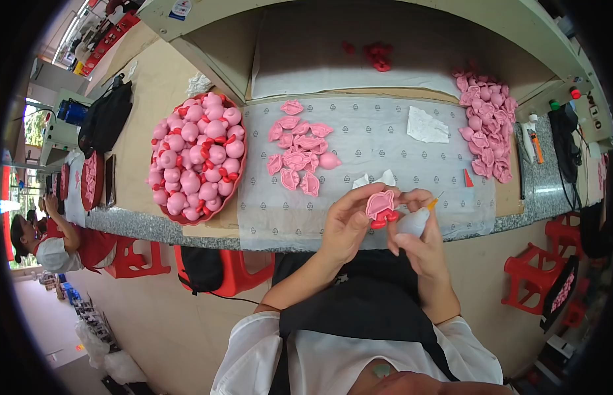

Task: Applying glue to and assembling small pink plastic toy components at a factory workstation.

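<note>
Just past the table's near edge, my left hand (343,227) pinches a pink molded shell piece (380,205) with its hollow face up. A glossy red bow-shaped part (384,219) sits at the shell's lower edge, between my two hands. My right hand (425,249) is wrapped around a small whitish squeeze bottle (412,223). Its orange nozzle (433,204) ends in a thin needle tip, pointing up and right, away from the shell. Beyond my left hand, several loose pink shells (300,158) lie on the printed white sheet (372,145).
At left stands a red basket (222,212) heaped with pink round pieces and red bows. Another pile of pink shells (487,125) lies at right. Torn white paper (427,125) rests mid-sheet. Red parts (378,56) lie under the shelf. A co-worker (62,240) sits far left.
</note>
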A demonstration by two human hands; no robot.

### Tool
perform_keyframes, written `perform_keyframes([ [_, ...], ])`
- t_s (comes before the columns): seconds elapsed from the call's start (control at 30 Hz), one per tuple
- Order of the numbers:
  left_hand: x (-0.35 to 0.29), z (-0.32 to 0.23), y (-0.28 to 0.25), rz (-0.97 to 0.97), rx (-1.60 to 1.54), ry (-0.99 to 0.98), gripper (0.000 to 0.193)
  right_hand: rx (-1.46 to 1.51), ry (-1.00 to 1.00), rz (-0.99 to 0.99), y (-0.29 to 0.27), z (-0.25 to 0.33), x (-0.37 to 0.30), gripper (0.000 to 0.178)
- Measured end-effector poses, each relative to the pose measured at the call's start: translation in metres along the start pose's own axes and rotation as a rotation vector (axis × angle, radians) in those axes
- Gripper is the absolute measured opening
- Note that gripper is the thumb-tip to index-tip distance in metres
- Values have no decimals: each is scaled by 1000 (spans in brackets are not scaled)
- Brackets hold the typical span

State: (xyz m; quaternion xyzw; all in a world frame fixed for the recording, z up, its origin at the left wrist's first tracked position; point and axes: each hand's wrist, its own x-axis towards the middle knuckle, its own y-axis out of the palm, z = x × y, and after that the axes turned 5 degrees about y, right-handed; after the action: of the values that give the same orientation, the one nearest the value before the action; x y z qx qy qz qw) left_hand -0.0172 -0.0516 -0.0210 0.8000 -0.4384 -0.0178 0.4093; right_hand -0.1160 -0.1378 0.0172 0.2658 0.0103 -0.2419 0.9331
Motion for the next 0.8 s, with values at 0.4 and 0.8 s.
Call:
perform_keyframes([
  [0.4,0,-3,2,-58,-427,-321,45,-292,-284,-269,-12,40,-19,31],
  [0.8,0,-8,10,4,-252,-403,44,-528,-856,-123,1,33,-15,45],
])
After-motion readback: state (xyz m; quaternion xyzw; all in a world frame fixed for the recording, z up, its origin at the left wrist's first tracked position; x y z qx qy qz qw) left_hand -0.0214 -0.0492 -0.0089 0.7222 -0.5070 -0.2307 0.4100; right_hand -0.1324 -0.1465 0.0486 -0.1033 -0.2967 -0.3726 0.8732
